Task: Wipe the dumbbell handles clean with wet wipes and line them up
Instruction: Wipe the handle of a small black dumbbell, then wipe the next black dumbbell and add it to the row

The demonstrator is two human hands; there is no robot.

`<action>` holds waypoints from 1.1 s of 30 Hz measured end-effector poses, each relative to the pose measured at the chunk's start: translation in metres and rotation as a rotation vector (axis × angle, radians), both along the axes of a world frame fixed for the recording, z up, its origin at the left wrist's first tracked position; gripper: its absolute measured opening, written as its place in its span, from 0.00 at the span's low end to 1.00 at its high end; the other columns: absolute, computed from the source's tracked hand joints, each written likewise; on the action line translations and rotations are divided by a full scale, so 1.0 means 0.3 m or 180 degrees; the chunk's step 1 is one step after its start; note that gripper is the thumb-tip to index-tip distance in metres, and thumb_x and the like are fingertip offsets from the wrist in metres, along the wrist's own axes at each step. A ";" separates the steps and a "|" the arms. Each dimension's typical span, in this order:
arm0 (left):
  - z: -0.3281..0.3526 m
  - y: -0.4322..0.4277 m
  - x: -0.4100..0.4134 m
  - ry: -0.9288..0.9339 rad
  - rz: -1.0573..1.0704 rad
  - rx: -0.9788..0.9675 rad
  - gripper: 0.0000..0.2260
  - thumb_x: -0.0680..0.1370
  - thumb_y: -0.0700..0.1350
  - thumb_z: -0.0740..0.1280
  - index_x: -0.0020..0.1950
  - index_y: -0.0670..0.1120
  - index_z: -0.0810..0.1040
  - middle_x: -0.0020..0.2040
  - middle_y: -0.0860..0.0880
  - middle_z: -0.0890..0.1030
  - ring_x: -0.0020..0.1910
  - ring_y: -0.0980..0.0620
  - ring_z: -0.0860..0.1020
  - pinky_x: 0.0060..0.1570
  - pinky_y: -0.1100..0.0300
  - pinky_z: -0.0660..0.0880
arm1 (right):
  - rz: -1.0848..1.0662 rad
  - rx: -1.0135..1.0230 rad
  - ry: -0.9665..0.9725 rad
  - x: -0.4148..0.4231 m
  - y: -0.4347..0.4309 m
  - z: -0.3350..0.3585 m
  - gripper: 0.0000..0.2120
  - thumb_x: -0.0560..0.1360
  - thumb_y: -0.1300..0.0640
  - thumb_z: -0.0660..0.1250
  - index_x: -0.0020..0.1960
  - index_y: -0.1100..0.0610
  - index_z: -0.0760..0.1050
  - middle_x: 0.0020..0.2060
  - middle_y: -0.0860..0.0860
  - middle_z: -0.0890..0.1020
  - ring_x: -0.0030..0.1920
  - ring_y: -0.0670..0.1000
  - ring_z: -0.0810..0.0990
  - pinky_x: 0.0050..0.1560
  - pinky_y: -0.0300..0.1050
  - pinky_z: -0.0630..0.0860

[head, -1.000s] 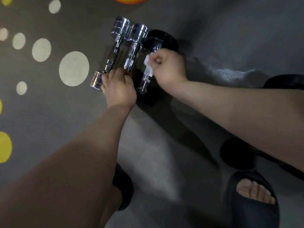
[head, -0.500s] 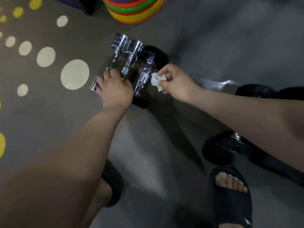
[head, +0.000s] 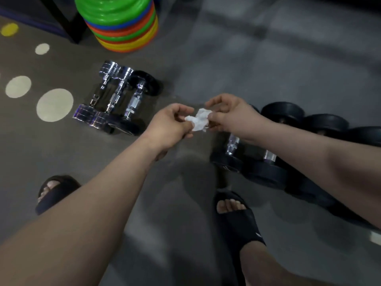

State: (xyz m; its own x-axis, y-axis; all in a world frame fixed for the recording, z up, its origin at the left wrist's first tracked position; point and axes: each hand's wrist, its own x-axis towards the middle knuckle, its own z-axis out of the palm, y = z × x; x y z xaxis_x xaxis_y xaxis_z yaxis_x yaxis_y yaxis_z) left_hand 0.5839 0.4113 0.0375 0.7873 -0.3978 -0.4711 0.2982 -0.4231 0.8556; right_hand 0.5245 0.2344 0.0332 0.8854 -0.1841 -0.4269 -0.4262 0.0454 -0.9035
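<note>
Both hands pinch one crumpled wet wipe (head: pixel 199 122) between them, left hand (head: pixel 170 125) and right hand (head: pixel 231 115) above the floor. Far left, three dumbbells (head: pixel 115 98) lie side by side, handles running near-to-far.

Gym floor: dark rubber flooring (head: pixel 247 69) with pale dots (head: pixel 54 104) at 9 o'clock, stacked coloured rings (head: pixel 121 23) at 12, chrome dumbbells (head: pixel 107 98) at 10, black dumbbells (head: pixel 288 145) at 3.
</note>
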 end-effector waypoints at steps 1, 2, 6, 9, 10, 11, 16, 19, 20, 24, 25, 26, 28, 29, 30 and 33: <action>-0.001 -0.012 -0.022 0.0003 -0.0036 0.0013 0.12 0.77 0.34 0.69 0.54 0.49 0.79 0.48 0.45 0.78 0.40 0.50 0.81 0.51 0.52 0.82 | -0.0155 0.0030 0.0019 -0.025 -0.028 0.008 0.07 0.79 0.69 0.66 0.52 0.58 0.74 0.40 0.57 0.81 0.35 0.50 0.82 0.43 0.48 0.82; -0.007 -0.022 -0.042 0.0046 -0.0061 0.0042 0.11 0.77 0.34 0.68 0.54 0.49 0.80 0.49 0.45 0.79 0.40 0.50 0.81 0.52 0.52 0.82 | -0.0268 0.0022 0.0050 -0.051 -0.055 0.016 0.07 0.79 0.69 0.67 0.52 0.59 0.73 0.39 0.58 0.81 0.35 0.51 0.81 0.42 0.48 0.81; -0.014 -0.065 -0.123 0.0359 -0.0191 0.0097 0.08 0.77 0.35 0.67 0.53 0.43 0.82 0.52 0.42 0.85 0.45 0.51 0.83 0.54 0.55 0.82 | -0.0189 -0.0189 0.0258 -0.145 -0.133 0.017 0.02 0.79 0.65 0.68 0.50 0.61 0.78 0.40 0.57 0.81 0.39 0.51 0.81 0.45 0.48 0.81; 0.001 -0.116 -0.174 0.0556 -0.0047 -0.0272 0.06 0.79 0.34 0.65 0.49 0.41 0.81 0.47 0.41 0.83 0.42 0.52 0.82 0.46 0.61 0.80 | -0.0081 -0.0570 0.0315 -0.201 -0.165 -0.016 0.02 0.79 0.61 0.70 0.49 0.57 0.81 0.42 0.54 0.83 0.42 0.51 0.82 0.48 0.48 0.83; 0.003 -0.132 -0.188 0.0654 -0.0002 -0.0428 0.06 0.80 0.33 0.64 0.50 0.41 0.80 0.48 0.41 0.84 0.44 0.52 0.83 0.46 0.62 0.81 | -0.0027 -0.0847 0.0315 -0.215 -0.174 -0.026 0.03 0.79 0.59 0.70 0.48 0.54 0.83 0.43 0.53 0.85 0.43 0.51 0.83 0.50 0.48 0.83; 0.004 -0.149 -0.203 0.0735 0.0027 -0.0575 0.06 0.80 0.33 0.64 0.53 0.40 0.80 0.49 0.41 0.84 0.46 0.51 0.84 0.49 0.61 0.81 | 0.0018 -0.1000 0.0307 -0.228 -0.183 -0.033 0.04 0.78 0.55 0.70 0.48 0.52 0.84 0.44 0.51 0.86 0.45 0.51 0.84 0.52 0.50 0.83; 0.004 -0.220 -0.252 0.0715 0.0194 -0.1001 0.10 0.79 0.32 0.67 0.60 0.35 0.74 0.49 0.38 0.84 0.46 0.46 0.85 0.48 0.57 0.83 | 0.0252 -0.0563 0.0060 -0.285 -0.191 -0.052 0.18 0.74 0.39 0.72 0.50 0.53 0.85 0.47 0.57 0.86 0.51 0.60 0.85 0.58 0.64 0.80; -0.024 -0.236 -0.246 0.0475 0.0190 -0.0639 0.07 0.78 0.33 0.69 0.54 0.39 0.75 0.45 0.41 0.83 0.42 0.46 0.85 0.47 0.55 0.83 | 0.0081 -0.0581 -0.0020 -0.275 -0.193 -0.087 0.10 0.73 0.51 0.76 0.48 0.56 0.83 0.44 0.61 0.85 0.41 0.56 0.82 0.54 0.63 0.80; -0.039 -0.235 -0.240 0.0390 0.0201 -0.0441 0.05 0.78 0.33 0.68 0.52 0.40 0.75 0.43 0.41 0.83 0.40 0.47 0.84 0.45 0.55 0.83 | 0.0027 -0.0531 0.0015 -0.266 -0.197 -0.097 0.07 0.73 0.55 0.76 0.48 0.57 0.83 0.43 0.61 0.85 0.41 0.55 0.82 0.52 0.60 0.81; -0.100 -0.241 -0.206 0.0130 0.0481 0.0179 0.06 0.77 0.36 0.69 0.49 0.44 0.74 0.40 0.45 0.80 0.32 0.51 0.80 0.39 0.56 0.82 | -0.0217 -0.0197 0.0304 -0.238 -0.213 -0.113 0.09 0.76 0.66 0.72 0.54 0.60 0.76 0.47 0.62 0.84 0.42 0.56 0.83 0.46 0.51 0.84; -0.114 -0.247 -0.199 -0.0104 0.0476 0.0365 0.07 0.76 0.37 0.69 0.49 0.46 0.74 0.41 0.47 0.79 0.33 0.50 0.79 0.39 0.55 0.82 | -0.0257 -0.0246 0.0379 -0.234 -0.217 -0.122 0.11 0.76 0.66 0.72 0.56 0.59 0.75 0.48 0.64 0.83 0.42 0.56 0.83 0.45 0.51 0.84; -0.124 -0.252 -0.193 -0.0380 0.0422 0.0500 0.08 0.75 0.38 0.69 0.48 0.49 0.74 0.41 0.49 0.78 0.34 0.48 0.80 0.40 0.54 0.81 | -0.0285 -0.0338 0.0439 -0.231 -0.219 -0.130 0.12 0.76 0.66 0.71 0.57 0.59 0.74 0.48 0.65 0.83 0.41 0.55 0.83 0.43 0.50 0.84; -0.133 -0.267 -0.186 -0.0721 0.0206 0.0419 0.09 0.74 0.38 0.67 0.46 0.52 0.75 0.40 0.51 0.79 0.39 0.45 0.81 0.44 0.54 0.79 | -0.0316 -0.0463 0.0464 -0.225 -0.218 -0.149 0.09 0.76 0.67 0.70 0.55 0.61 0.75 0.45 0.66 0.83 0.37 0.52 0.83 0.39 0.46 0.83; -0.139 -0.277 -0.188 -0.0735 0.0078 0.0272 0.09 0.74 0.38 0.66 0.46 0.52 0.77 0.40 0.51 0.80 0.39 0.45 0.81 0.44 0.54 0.79 | -0.0316 -0.0416 0.0440 -0.224 -0.218 -0.158 0.07 0.77 0.68 0.69 0.52 0.61 0.76 0.42 0.65 0.83 0.35 0.50 0.82 0.39 0.46 0.82; -0.146 -0.288 -0.194 -0.0678 -0.0053 0.0158 0.08 0.75 0.37 0.67 0.46 0.51 0.79 0.39 0.51 0.81 0.39 0.48 0.82 0.43 0.57 0.79 | -0.0321 -0.0297 0.0413 -0.224 -0.220 -0.166 0.05 0.77 0.68 0.69 0.51 0.61 0.77 0.39 0.61 0.84 0.35 0.49 0.82 0.40 0.47 0.81; -0.161 -0.316 -0.209 -0.0346 -0.0179 -0.0028 0.05 0.77 0.38 0.70 0.50 0.47 0.82 0.39 0.54 0.82 0.37 0.60 0.80 0.41 0.67 0.76 | -0.0437 0.0236 0.0363 -0.226 -0.239 -0.164 0.06 0.77 0.68 0.69 0.52 0.60 0.77 0.40 0.56 0.85 0.41 0.51 0.84 0.45 0.47 0.83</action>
